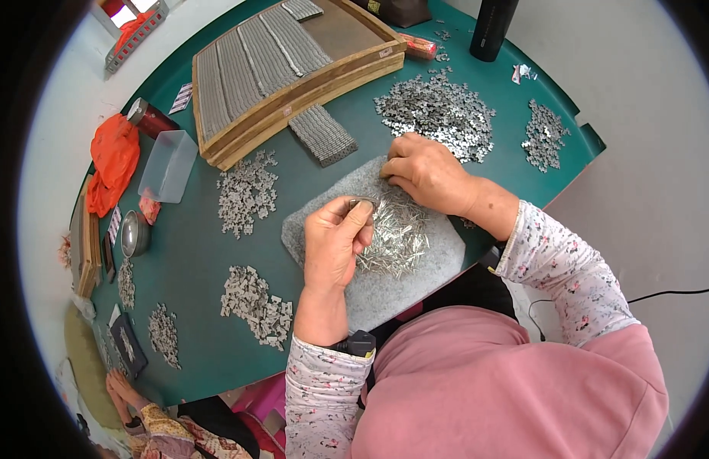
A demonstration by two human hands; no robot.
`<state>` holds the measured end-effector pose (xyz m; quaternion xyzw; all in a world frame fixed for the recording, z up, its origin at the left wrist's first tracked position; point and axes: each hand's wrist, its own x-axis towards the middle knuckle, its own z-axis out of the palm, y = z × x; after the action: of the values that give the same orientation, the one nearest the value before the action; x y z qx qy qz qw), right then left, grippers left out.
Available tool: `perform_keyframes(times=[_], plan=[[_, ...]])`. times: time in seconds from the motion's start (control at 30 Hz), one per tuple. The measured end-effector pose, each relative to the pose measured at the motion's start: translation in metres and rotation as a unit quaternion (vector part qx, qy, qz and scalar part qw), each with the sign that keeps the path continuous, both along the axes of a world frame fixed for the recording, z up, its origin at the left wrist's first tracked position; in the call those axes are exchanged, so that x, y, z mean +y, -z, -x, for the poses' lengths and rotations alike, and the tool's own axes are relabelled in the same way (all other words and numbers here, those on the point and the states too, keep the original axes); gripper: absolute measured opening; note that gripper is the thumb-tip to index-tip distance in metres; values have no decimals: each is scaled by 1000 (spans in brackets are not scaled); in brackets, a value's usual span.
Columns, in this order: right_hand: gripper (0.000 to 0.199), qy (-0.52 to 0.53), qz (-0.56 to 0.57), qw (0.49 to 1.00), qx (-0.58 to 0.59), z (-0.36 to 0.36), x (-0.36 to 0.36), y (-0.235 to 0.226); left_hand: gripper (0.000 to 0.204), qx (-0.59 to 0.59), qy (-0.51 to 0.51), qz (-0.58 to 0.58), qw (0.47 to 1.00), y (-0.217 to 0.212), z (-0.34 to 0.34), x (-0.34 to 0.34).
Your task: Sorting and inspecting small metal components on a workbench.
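Over the grey pad [416, 283], left hand [333, 245] fingers pinch a metal piece [362, 203]; right hand [427, 172] fingers curl onto pins [393, 237]

A small hand-assembly workshop, by the look of it: a green work table [186, 252] is strewn with heaps of tiny metal parts [439, 111], wooden trays [293, 73] at its far edge hold finished rows, and a grey felt pad [385, 294] sits at the near edge.

A dark green surface [186, 252] is filling the room's middle, a pale floor [653, 161] is stretching around it, and even daylight is falling throughout.
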<state>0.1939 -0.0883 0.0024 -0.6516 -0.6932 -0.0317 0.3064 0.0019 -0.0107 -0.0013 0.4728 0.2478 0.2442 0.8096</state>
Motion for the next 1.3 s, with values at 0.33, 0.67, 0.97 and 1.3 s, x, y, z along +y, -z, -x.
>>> perform_keyframes(times=[0.33,0.67,0.97,1.3], plan=[[12,-21,11,991,-132,3,3,4,12,8,39,-44,998,-2,0,-1],[12,-101,5,972,211,21,-11,-30,15,51,58,-153,985,-2,-2,-4],[18,-121,49,943,307,18,-10,-30,16,53,64,-188,979,-3,-4,-7],[20,-124,98,947,279,14,-11,-35,15,63,72,-206,974,-2,-5,-9]])
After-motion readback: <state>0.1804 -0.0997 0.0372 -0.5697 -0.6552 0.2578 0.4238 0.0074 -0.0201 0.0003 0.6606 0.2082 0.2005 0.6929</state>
